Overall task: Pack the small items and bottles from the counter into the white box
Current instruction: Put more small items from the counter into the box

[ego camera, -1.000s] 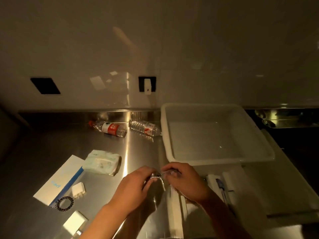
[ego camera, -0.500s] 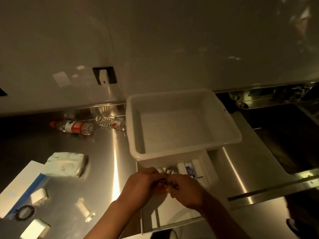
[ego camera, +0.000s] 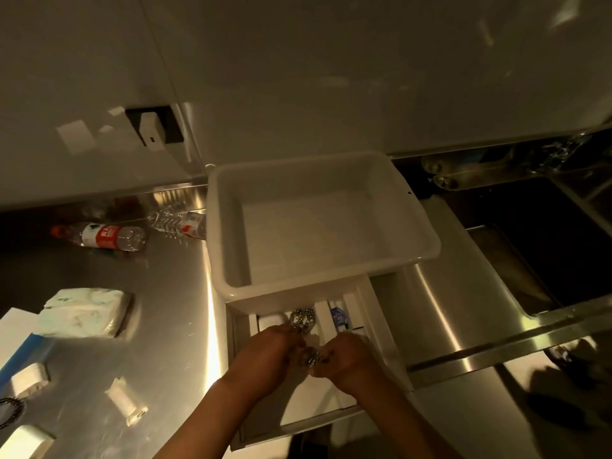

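White plastic makes up the deep tub [ego camera: 331,286], which stands empty at the centre of the steel counter [ego camera: 159,326], hard against the back wall. At its 6 o'clock edge lies a shallow white box [ego camera: 374,309] with upright dividers. One slot of that box holds a shiny beaded bracelet [ego camera: 302,318], beside a small white block [ego camera: 272,321]; the next slot toward 3 o'clock holds a small blue-and-white item [ego camera: 338,315], too blurred to name.

Both hands are over the near part of the box, wrists coming in from 6 o'clock. The left hand [ego camera: 271,354] and right hand [ego camera: 344,357] meet fingertip to fingertip, fingers curled in and pinching a small glinting metallic object [ego camera: 311,356] between them; what it is cannot be told.

At 9 to 10 o'clock from the tub two clear water bottles lie on their sides: a red-capped bottle [ego camera: 102,236], and a second bottle [ego camera: 180,221] touching the tub's wall. Toward 8 o'clock sits a soft tissue pack [ego camera: 86,311] resting partly on a white-and-blue envelope [ego camera: 16,339]. Nearer the camera at 7 o'clock lie a white plug [ego camera: 29,379], a white connector [ego camera: 127,402], a dark beaded ring [ego camera: 10,410] and a white charger block [ego camera: 23,442]. At 3 o'clock a sink [ego camera: 546,246] drops away in shadow.
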A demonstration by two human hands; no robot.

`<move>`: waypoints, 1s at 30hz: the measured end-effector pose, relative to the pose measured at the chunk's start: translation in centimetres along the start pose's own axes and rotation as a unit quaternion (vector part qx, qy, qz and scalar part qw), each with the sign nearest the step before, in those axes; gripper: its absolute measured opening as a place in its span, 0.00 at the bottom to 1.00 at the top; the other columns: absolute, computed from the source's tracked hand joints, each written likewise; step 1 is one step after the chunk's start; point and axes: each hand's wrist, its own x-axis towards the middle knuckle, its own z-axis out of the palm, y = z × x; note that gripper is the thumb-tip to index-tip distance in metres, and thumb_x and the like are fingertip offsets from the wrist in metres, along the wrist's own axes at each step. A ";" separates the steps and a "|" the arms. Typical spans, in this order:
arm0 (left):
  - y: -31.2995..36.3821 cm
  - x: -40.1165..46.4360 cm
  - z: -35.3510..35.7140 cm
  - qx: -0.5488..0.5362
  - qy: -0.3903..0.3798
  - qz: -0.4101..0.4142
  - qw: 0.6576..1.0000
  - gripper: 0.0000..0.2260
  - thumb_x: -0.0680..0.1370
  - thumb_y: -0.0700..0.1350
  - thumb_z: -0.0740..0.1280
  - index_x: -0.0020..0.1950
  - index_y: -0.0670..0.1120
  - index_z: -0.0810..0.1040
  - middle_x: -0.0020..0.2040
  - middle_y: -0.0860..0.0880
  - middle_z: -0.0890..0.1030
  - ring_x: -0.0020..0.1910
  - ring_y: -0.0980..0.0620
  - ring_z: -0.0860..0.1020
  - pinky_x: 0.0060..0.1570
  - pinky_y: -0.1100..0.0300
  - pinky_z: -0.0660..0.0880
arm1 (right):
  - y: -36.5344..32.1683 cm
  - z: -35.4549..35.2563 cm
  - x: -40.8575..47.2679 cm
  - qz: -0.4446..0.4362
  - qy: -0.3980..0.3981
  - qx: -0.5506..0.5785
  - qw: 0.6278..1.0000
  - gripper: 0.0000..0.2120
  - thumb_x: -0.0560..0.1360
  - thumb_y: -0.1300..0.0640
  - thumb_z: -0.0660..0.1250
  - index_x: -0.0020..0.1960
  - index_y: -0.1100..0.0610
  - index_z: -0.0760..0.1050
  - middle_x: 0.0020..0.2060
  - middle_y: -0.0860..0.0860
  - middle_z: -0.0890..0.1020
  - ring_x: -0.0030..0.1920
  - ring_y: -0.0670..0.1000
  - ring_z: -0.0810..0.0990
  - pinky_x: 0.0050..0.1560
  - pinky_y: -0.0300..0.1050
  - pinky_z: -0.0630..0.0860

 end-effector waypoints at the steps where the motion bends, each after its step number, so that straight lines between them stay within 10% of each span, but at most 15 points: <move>1: -0.2 0.0 0.0 0.001 0.000 -0.002 1.000 0.12 0.81 0.45 0.65 0.61 0.56 0.81 0.59 0.55 0.79 0.56 0.54 0.79 0.55 0.57 0.76 | 0.1 0.2 0.2 0.024 0.013 -0.013 1.000 0.15 0.68 0.48 0.78 0.48 0.59 0.85 0.44 0.54 0.86 0.45 0.52 0.84 0.39 0.39 0.74; 16: -1.5 -2.5 -2.0 -0.046 0.045 0.017 0.998 0.12 0.81 0.51 0.63 0.62 0.60 0.79 0.53 0.56 0.82 0.53 0.54 0.79 0.50 0.56 0.77 | -1.2 1.9 2.7 0.080 0.127 -0.096 0.984 0.17 0.73 0.44 0.69 0.54 0.54 0.83 0.49 0.53 0.86 0.50 0.53 0.85 0.43 0.39 0.77; 30: -1.6 -3.4 -3.0 -0.052 0.052 0.004 0.997 0.10 0.80 0.51 0.65 0.58 0.59 0.82 0.53 0.56 0.82 0.53 0.53 0.79 0.51 0.56 0.77 | -1.4 2.6 3.5 0.007 0.066 -0.183 0.981 0.11 0.73 0.59 0.68 0.54 0.53 0.84 0.51 0.51 0.85 0.54 0.51 0.83 0.54 0.42 0.80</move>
